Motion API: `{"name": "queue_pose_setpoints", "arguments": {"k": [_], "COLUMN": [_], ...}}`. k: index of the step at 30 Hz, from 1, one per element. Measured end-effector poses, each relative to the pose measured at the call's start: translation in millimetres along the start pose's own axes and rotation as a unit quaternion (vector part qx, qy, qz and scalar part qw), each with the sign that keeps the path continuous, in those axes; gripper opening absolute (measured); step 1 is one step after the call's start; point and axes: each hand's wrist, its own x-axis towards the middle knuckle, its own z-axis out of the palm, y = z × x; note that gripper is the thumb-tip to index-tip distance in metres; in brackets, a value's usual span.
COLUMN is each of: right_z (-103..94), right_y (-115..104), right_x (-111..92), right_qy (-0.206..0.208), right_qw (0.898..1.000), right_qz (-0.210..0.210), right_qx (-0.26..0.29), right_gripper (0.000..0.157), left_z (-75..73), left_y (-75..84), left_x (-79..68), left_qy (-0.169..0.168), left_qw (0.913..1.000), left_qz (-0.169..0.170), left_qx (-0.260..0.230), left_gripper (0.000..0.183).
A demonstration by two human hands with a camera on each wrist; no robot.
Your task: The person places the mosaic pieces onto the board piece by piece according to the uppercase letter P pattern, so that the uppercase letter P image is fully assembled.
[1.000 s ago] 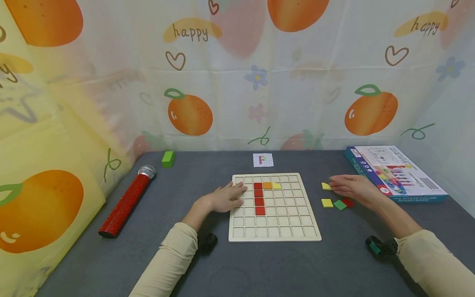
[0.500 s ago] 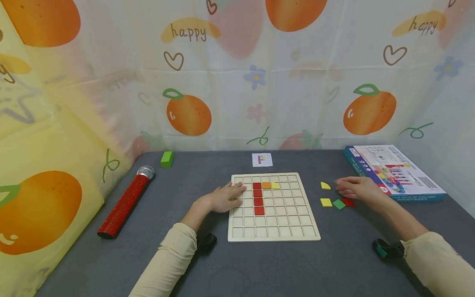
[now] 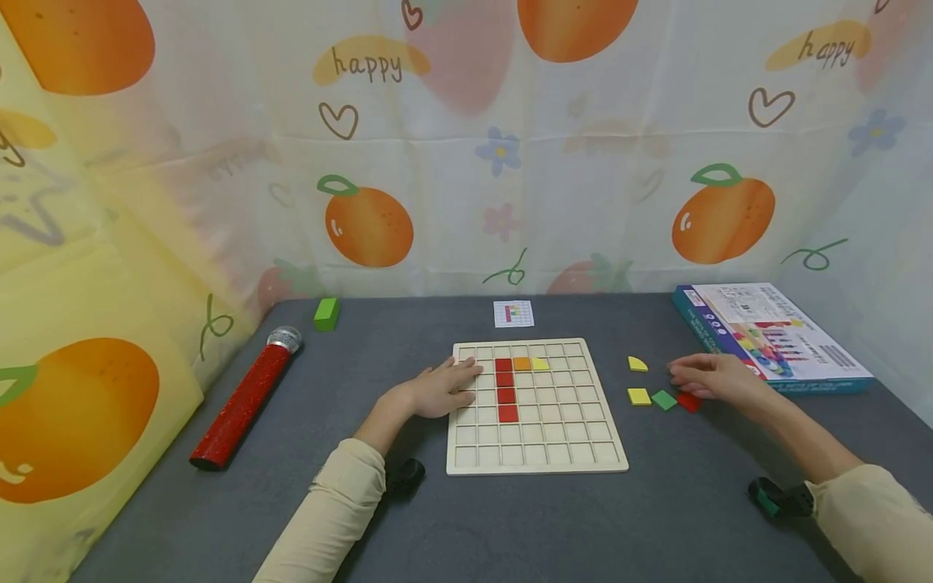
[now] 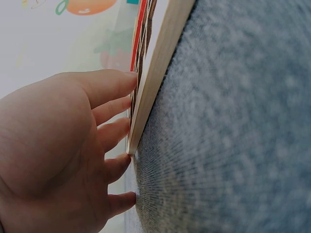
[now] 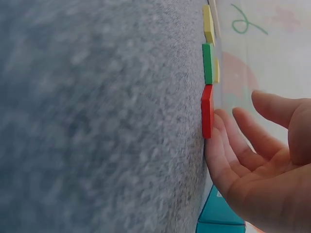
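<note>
My left hand (image 3: 436, 390) rests with spread fingers on the left edge of a pale wooden grid board (image 3: 547, 447). Set in the board are a column of several red tiles (image 3: 506, 395), an orange tile (image 3: 521, 364) and a yellow tile (image 3: 540, 364). To the right of the board, my right hand (image 3: 722, 379) hovers low by a loose red square tile (image 5: 207, 112). In the right wrist view its fingers lie just behind that tile, the thumb well apart. Beside it are a green tile (image 3: 664, 400), a yellow square tile (image 3: 639, 397) and a yellow quarter-round tile (image 3: 637, 364).
A flat box (image 3: 816, 344) lies at the back right, behind the right hand. Behind the board is a small printed grid card (image 3: 513, 314). At the left are a red glittery microphone (image 3: 248, 401) and a green block (image 3: 326, 314). A printed curtain (image 3: 437, 202) hangs behind the table.
My right hand has moved right, away from the yellow quarter-round tile and over to the red one. The left hand stays on the board. The head view has shifted slightly.
</note>
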Motion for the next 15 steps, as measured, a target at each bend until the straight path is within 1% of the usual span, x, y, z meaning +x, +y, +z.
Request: {"name": "queue_pose_setpoints", "arguments": {"k": [4, 10, 12, 15], "right_z": [0.1, 1.1, 1.5, 2.0], "right_y": [1, 4, 5, 6], "right_x": [-5, -12, -13, -15], "right_qy": [0.005, 0.022, 0.024, 0.019], "right_qw": [1.0, 0.995, 0.994, 0.995], "right_qz": [-0.01, -0.026, -0.033, -0.04], "right_qx": [-0.028, -0.092, -0.102, -0.095], "right_gripper": [0.053, 0.049, 0.047, 0.045], "left_z": [0.0, -0.1, -0.1, -0.1], "left_y": [0.3, 0.4, 0.5, 0.8], "left_x": [-0.4, 0.0, 0.0, -0.2], "left_qy": [0.0, 0.0, 0.0, 0.0], "left_qw": [1.0, 1.0, 1.0, 1.0], "left_qz": [0.001, -0.001, -0.002, -0.001], "left_qx": [-0.002, -0.003, -0.003, -0.004], "left_gripper": [0.055, 0.055, 0.055, 0.055]}}
